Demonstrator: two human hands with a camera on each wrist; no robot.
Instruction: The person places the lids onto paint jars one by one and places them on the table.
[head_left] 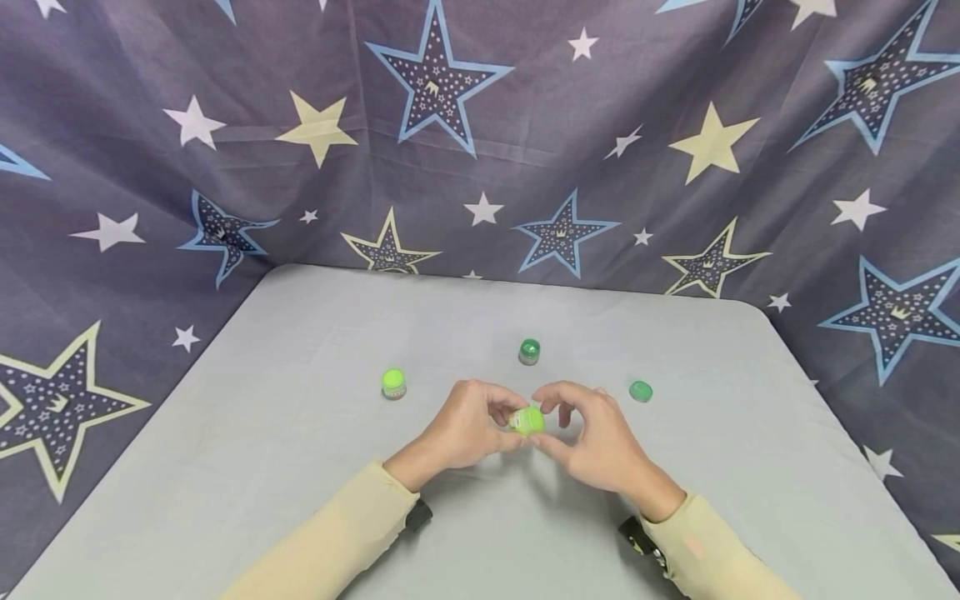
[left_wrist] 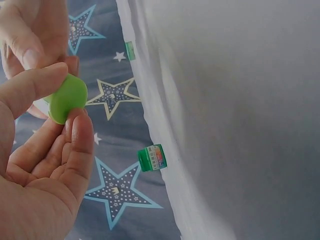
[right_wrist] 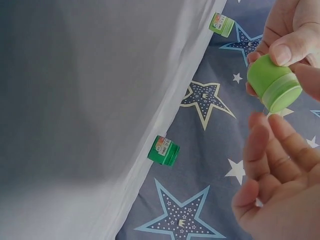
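My left hand (head_left: pixel 468 425) pinches a small light-green jar (head_left: pixel 528 420), tilted on its side in front of me. In the right wrist view the round end of this jar (right_wrist: pixel 272 82) points toward the right hand. My right hand (head_left: pixel 600 437) is close on the other side, its thumb tip right at the jar's lower edge. Its other fingers are spread apart and loosely bent around the end, with a gap to it. A second light-green jar (head_left: pixel 393 384) stands to the left of the hands. Beyond them stands a dark-green jar (head_left: pixel 529 352) with a printed label.
A flat round green lid (head_left: pixel 641 391) lies on the table to the right of the hands. The pale grey cloth-covered table (head_left: pixel 315 333) ends at a dark star-patterned curtain (head_left: pixel 525 125), which surrounds it at the back and sides.
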